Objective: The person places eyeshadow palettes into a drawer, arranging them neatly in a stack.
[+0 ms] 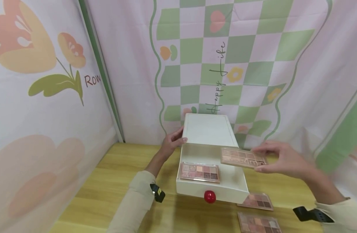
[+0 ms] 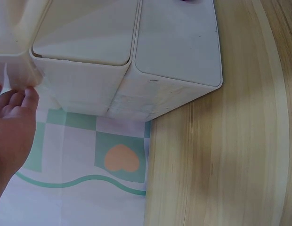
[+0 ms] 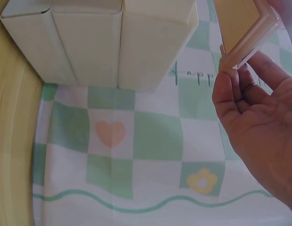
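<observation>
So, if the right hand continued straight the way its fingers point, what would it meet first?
Past the flat, pinkish rectangular palette it holds, probably the left hand on the white rectangular box. The line seemingly crosses above the open white drawer, but depth is unclear.

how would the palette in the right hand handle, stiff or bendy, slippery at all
The palette is probably stiff: it looks flat though the right hand pinches only one end. Its shiny, see-through edge suggests it may be slippery. Being thin and flat, it seems unlikely to roll.
</observation>
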The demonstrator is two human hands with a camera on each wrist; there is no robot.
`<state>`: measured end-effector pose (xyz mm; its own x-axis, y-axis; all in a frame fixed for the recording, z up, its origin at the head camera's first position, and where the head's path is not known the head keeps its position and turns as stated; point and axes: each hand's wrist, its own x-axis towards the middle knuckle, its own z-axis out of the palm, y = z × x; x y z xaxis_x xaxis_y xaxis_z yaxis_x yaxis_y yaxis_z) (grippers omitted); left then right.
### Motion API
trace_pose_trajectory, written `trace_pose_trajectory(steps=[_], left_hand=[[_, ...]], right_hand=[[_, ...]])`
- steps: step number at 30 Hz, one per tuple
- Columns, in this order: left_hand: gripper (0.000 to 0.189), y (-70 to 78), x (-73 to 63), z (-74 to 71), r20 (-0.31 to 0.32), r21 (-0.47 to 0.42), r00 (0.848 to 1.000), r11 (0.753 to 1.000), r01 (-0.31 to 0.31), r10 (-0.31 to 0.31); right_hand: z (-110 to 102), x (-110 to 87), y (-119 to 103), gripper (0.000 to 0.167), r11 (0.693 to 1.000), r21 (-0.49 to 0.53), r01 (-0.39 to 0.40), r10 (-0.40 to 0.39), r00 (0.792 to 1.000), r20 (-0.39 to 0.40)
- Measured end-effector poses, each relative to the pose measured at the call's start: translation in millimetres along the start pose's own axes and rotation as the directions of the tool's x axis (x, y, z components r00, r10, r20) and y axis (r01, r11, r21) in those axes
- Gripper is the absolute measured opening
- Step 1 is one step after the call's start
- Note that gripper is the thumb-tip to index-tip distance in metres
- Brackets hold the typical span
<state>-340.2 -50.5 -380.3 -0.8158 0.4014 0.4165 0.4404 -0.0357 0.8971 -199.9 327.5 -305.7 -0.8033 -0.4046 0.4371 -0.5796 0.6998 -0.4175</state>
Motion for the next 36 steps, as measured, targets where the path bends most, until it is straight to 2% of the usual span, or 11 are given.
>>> trace_pose_trajectory(steps=[7, 12, 17, 28, 36], left_hand=[[0.068, 1.5, -0.5, 1.0, -0.013, -0.003, 1.000, 1.000, 0.015, -0.015], [0.068, 0.8, -0.1, 0.8, -0.011, -0.005, 1.000, 1.000, 0.023, -0.023], [0.067, -0.4, 1.0, 0.5, -0.007, -0.017, 1.000, 1.000, 0.017, -0.017], [0.066, -1.9, 0.7, 1.7, -0.021, -0.012, 1.000, 1.000, 0.022, -0.023], [0.067, 0.7, -0.7, 1.6, -0.005, -0.036, 1.000, 0.999, 0.008, -0.009]], right_hand=[[12.4, 9.5, -15.9, 0.050, 0.998, 0.058, 0.036, -0.036, 0.999, -0.001], [20.9, 15.0, -28.4, 0.052, 0.999, 0.036, 0.022, -0.022, 1.000, -0.002], [30.3, 22.6, -39.5, 0.052, 0.999, 0.007, 0.042, -0.042, 0.999, 0.006], [51.9, 37.4, -54.7, 0.050, 0.999, 0.036, 0.010, -0.014, 0.993, 0.116], [66.7, 46.5, -61.3, 0.050, 0.999, 0.036, 0.026, -0.031, 0.988, 0.152]])
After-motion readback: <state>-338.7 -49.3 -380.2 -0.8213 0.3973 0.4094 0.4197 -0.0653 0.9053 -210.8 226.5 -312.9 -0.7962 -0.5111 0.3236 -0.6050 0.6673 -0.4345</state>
